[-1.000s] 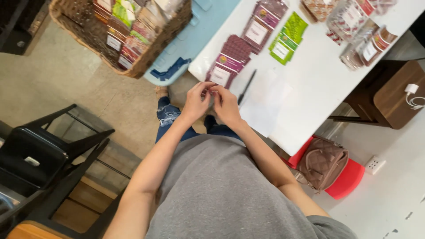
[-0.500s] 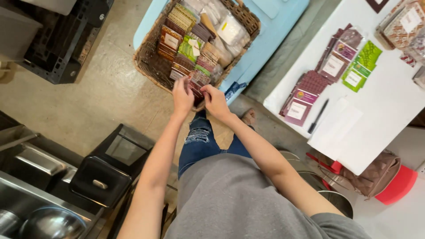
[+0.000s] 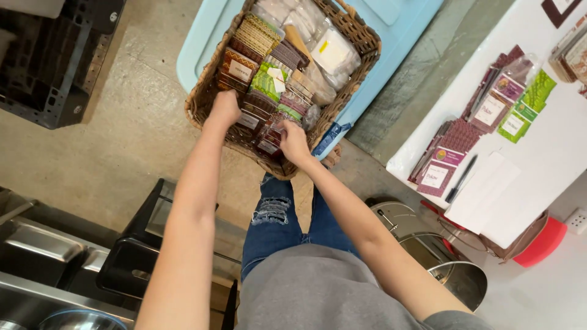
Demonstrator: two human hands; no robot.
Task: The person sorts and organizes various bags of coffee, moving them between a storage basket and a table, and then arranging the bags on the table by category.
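Left hand [image 3: 224,109] at near-left edge of brown woven wicker basket [image 3: 358,33], fingers curled down among packets; what they pinch, cannot tell. Right hand [image 3: 295,142] at basket's near edge, fingers closed on small dark red patterned packet [image 3: 271,144] standing in near row. Basket packed with upright rows of patterned packets, green-leaf one [image 3: 267,82] mid-basket, clear bags at far side. Basket rests on light blue plastic lid [image 3: 199,46], on floor. White bench [image 3: 559,143] at right carries maroon and green packets, black pen [image 3: 460,178], white paper.
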